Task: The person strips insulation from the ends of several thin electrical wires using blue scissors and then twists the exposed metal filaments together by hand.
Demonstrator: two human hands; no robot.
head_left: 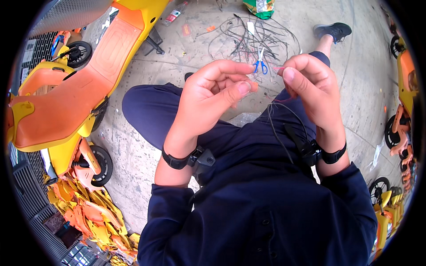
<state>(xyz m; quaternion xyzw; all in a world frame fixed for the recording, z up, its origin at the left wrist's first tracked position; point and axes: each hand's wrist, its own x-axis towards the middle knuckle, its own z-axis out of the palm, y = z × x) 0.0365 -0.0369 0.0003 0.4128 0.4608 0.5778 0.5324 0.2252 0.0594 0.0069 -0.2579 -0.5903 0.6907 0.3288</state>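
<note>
My right hand (313, 86) has its thumb and index finger pinched on a thin pinkish-red wire (278, 68), whose short end points toward my left hand. Opposite it, my left hand (213, 88) is raised with the index finger and thumb apart and the other fingers loosely curled. An orange patch shows beside that thumb; whether it is a fingertip or a small object is unclear. Below my right hand, thin dark cables (271, 122) trail over my lap. Blue-handled scissors (261, 65) lie on the floor, seen between my hands.
A tangle of black cables (248, 37) spreads over the concrete floor ahead, near a green bag (259, 8). To the left stands a yellow and orange scooter body (84, 95), above a pile of yellow and orange panels (95, 217). More scooters (401, 119) line the right side.
</note>
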